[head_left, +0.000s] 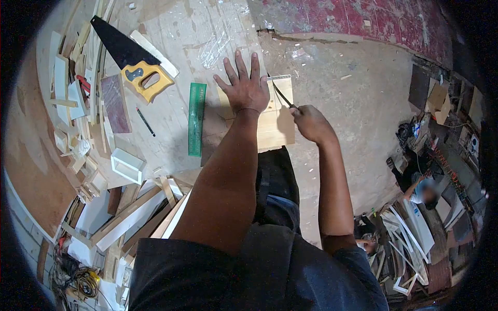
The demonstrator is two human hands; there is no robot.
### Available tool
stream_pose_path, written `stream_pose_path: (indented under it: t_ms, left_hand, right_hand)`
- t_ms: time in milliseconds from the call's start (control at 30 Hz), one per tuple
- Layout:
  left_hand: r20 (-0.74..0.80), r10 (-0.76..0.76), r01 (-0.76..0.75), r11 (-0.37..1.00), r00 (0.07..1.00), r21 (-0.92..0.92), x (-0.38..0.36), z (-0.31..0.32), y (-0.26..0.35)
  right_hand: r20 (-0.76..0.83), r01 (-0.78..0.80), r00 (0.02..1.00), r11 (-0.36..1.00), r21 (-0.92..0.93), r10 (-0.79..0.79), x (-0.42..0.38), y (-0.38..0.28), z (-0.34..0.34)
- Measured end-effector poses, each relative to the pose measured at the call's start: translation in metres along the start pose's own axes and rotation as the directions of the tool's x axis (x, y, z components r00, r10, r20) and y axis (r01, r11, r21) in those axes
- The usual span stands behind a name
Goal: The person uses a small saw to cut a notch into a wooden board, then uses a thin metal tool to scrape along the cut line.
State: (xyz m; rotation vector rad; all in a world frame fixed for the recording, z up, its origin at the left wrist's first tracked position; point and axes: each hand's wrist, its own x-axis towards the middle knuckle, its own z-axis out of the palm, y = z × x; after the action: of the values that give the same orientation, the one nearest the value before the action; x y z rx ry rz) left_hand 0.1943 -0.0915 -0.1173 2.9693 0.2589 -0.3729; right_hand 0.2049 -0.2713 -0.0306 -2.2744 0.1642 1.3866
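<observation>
My left hand [245, 93] presses flat, fingers spread, on a pale wooden board [280, 127] at the workbench's edge. In my right hand [313, 124] is a knife [282, 97] with a slim dark blade, its tip near the board's far end. A narrow strip with small dark marks [281, 77] runs along that far end. Thin lines and a few dark spots show on the board's face. Left of my left arm lies a green ruler [196, 119]. My left palm hides part of the board.
A handsaw [148, 82] with a yellow handle, a dark pencil [146, 122], a brown board piece [116, 103] and a white frame [127, 165] lie leftward. Wood offcuts [135, 215] pile below. Two people [423, 192] are at the lower right near stacked strips [407, 233].
</observation>
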Motion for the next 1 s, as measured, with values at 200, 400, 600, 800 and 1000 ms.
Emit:
stream_pose_path:
  t_ms: [200,400,600,800,1000]
  left_hand:
    - [-0.020,-0.002,0.001,1.000,1.000,-0.029,0.001,0.000,0.000]
    - [-0.017,-0.002,0.002,1.000,1.000,-0.015,0.000,-0.001,0.001]
    - [-0.063,0.016,-0.019,0.999,0.998,-0.048,-0.001,0.001,0.000]
    - [-0.074,0.016,-0.020,0.999,0.997,-0.050,-0.001,0.000,0.000]
    - [-0.104,0.025,-0.032,0.997,0.994,-0.069,-0.002,0.002,0.000]
  right_hand:
    - [-0.219,-0.034,0.976,0.969,-0.244,-0.021,-0.015,-0.055,0.018]
    - [-0.154,0.019,0.986,0.965,-0.260,-0.062,-0.012,-0.050,-0.007]
    - [-0.142,-0.033,0.990,0.974,-0.223,0.001,-0.011,-0.054,-0.004]
    - [-0.139,-0.016,0.990,0.986,-0.163,-0.007,-0.006,-0.050,-0.004]
    - [-0.188,-0.062,0.981,0.994,-0.094,0.043,-0.005,-0.052,0.008]
